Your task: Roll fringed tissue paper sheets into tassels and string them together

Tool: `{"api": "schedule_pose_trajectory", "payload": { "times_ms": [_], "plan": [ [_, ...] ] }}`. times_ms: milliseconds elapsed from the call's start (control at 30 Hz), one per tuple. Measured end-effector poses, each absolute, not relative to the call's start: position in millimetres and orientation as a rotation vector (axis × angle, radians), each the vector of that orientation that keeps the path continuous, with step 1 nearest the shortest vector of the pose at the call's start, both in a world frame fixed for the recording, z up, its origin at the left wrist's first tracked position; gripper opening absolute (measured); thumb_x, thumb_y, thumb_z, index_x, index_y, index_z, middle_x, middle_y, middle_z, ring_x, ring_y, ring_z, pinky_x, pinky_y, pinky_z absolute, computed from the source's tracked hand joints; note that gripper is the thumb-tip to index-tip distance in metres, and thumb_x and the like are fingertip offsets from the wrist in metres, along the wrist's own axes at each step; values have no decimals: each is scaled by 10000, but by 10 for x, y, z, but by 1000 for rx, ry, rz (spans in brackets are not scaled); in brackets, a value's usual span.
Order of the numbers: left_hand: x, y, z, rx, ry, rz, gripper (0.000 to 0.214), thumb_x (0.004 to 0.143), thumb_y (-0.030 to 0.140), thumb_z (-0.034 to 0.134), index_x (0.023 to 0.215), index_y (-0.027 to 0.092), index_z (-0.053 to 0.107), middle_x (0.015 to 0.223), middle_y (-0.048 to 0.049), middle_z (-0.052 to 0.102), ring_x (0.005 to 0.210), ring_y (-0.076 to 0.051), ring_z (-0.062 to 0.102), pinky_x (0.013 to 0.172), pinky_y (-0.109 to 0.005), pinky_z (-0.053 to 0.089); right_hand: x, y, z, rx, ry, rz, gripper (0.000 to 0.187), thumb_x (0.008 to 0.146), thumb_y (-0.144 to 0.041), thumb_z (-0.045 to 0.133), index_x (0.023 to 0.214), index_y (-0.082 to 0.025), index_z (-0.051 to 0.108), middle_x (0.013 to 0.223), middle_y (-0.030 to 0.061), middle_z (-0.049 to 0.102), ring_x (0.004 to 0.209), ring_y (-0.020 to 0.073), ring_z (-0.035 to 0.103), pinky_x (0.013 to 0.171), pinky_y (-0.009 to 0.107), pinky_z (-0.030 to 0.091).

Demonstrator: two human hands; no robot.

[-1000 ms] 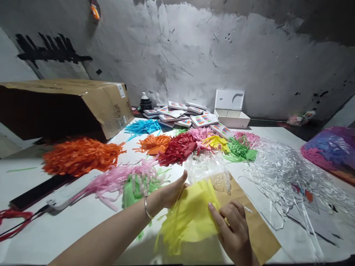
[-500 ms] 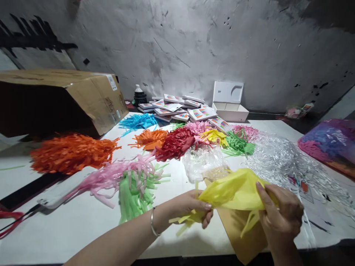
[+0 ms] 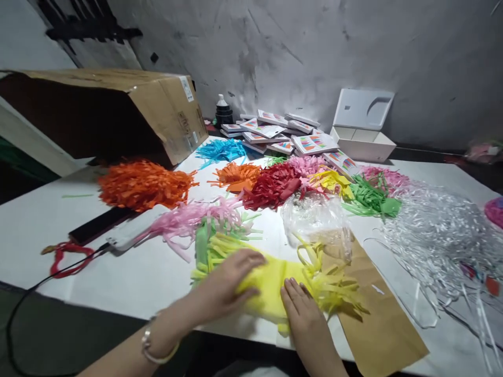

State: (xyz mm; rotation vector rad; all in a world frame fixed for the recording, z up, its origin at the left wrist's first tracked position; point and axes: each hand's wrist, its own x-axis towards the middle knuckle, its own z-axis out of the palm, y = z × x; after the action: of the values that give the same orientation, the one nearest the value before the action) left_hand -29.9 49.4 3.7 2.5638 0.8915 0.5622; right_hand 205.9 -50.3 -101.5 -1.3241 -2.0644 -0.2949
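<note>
A yellow tissue paper sheet [image 3: 271,288] with fringed ends lies spread at the table's front edge. My left hand [image 3: 236,280], a bracelet on its wrist, is over the sheet's left half with fingers apart, slightly blurred. Flat on the middle of the sheet rests my right hand [image 3: 304,311], fingers stretched out. The sheet's left fringe overlaps a light green fringed tissue bunch [image 3: 202,243], and its right fringe reaches onto a brown paper sheet [image 3: 387,324]. Just behind is a crumpled clear plastic bag [image 3: 314,217].
Orange [image 3: 145,183], dark red [image 3: 273,186] and silver fringe bunches [image 3: 436,225] lie across the table. Flat printed boxes [image 3: 314,143] are piled at the back beside an open white box [image 3: 365,144]. A cardboard carton [image 3: 168,112] stands back left; a phone [image 3: 100,225] lies left.
The yellow tissue went from being held up between both hands to lying spread on the table. Both hands moved left and now press or hover on it. The view has shifted.
</note>
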Motion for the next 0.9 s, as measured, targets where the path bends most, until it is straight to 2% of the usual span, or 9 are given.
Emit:
{"api": "schedule_pose_trajectory", "payload": {
  "times_ms": [100, 167, 267, 433, 567, 633, 733, 800, 900],
  "plan": [
    [40, 232, -243, 2657, 630, 384, 564, 835, 225, 712, 1360, 200, 508, 1307, -121, 624, 1212, -295, 550, 1062, -437, 462, 2131, -551, -943, -1339, -2179, -309, 414, 913, 6, 423, 1234, -101, 662, 1321, 117, 681, 1250, 244, 609, 1025, 371, 495],
    [158, 166, -390, 2661, 630, 365, 524, 825, 240, 719, 1313, 185, 536, 1268, -124, 645, 1178, -311, 550, 1048, -472, 455, 2217, -585, -883, -1438, -2189, -349, 410, 912, -2, 432, 1247, -95, 649, 1315, 135, 680, 1199, 268, 633, 972, 394, 515],
    [177, 192, -489, 2642, 622, 397, 353, 887, 202, 644, 1233, 199, 574, 1257, -101, 658, 1166, -295, 545, 1025, -458, 448, 2417, -616, -799, -1695, -2077, -358, 398, 887, -13, 446, 1211, -98, 660, 1229, 158, 714, 1079, 291, 669, 940, 448, 518],
    [134, 244, -511, 2662, 593, 509, 311, 935, 83, 515, 1214, 196, 592, 1232, -99, 681, 1132, -265, 571, 985, -426, 465, 3141, -726, -635, -1921, -2082, -461, 448, 792, -18, 445, 1180, -93, 657, 1273, 167, 690, 1209, 325, 616, 1116, 577, 382],
    [137, 212, -492, 2665, 598, 505, 281, 969, 98, 505, 1221, 182, 600, 1259, -111, 681, 1157, -266, 578, 1004, -438, 480, 3563, -943, -339, -2128, -1973, -710, 389, 874, -105, 380, 1141, -90, 664, 1149, 217, 715, 1075, 388, 672, 992, 679, 434],
    [141, 198, -472, 2664, 601, 487, 274, 982, 110, 496, 1224, 181, 601, 1278, -117, 678, 1174, -274, 578, 1009, -452, 487, 3426, -981, -170, -2019, -1970, -630, 397, 937, -169, 397, 1261, -84, 610, 1252, 224, 671, 1162, 368, 639, 1048, 647, 419],
    [148, 187, -439, 2649, 613, 477, 229, 976, 169, 547, 1195, 175, 613, 1275, -128, 681, 1180, -296, 582, 1003, -479, 502, 2888, -865, -73, -1537, -2222, -214, 426, 946, -119, 467, 1363, -153, 552, 1401, 133, 609, 1344, 247, 529, 1109, 439, 448],
    [142, 179, -417, 2635, 620, 470, 219, 960, 209, 594, 1174, 172, 622, 1265, -133, 685, 1184, -301, 588, 1007, -487, 510, 2544, -734, -152, -1298, -2340, -98, 375, 956, -64, 450, 1281, -165, 608, 1302, 79, 686, 1298, 211, 570, 1134, 414, 427],
    [97, 161, -386, 2603, 601, 455, 239, 962, 200, 582, 1197, 177, 616, 1276, -131, 680, 1239, -297, 575, 1057, -487, 489, 2325, -605, -363, -1226, -2290, -62, 292, 1000, -62, 408, 1126, -161, 653, 1099, 55, 757, 1130, 196, 664, 1112, 417, 429]
  ]
}}
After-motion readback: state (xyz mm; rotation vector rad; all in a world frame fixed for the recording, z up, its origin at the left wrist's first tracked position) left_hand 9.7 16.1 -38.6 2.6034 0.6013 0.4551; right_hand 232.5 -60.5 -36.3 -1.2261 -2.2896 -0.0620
